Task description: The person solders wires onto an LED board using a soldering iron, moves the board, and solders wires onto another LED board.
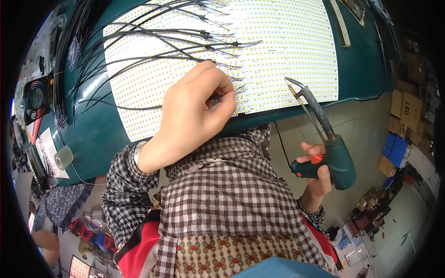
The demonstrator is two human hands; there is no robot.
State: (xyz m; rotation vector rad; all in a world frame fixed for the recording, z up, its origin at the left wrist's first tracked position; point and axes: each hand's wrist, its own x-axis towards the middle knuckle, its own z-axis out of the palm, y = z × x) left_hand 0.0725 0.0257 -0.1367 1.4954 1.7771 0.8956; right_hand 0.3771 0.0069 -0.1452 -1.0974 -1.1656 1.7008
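My left hand [194, 109] is over the near edge of a white LED panel [292, 55] dotted with rows of small yellow chips. Thumb and forefinger are pinched together; a black cable [130, 108] runs in under the hand, and thin wire ends show between the fingers. The exact grip is partly hidden. My right hand [317, 173] is wrapped around the handle of a green soldering gun [342, 162] with a red trigger. Its tip points up and left, over the panel's near right part. Several black cables [153, 32] lie across the panel, their stripped ends along its middle.
The panel lies on a green-topped table [92, 153]. Bundles of black cable [60, 69], a fan [37, 97], a paper sheet [48, 150] and a tape roll [63, 157] are at left. A metal bar [340, 23] lies far right. Cardboard boxes [410, 111] stand beyond; another person [55, 208] is at lower left.
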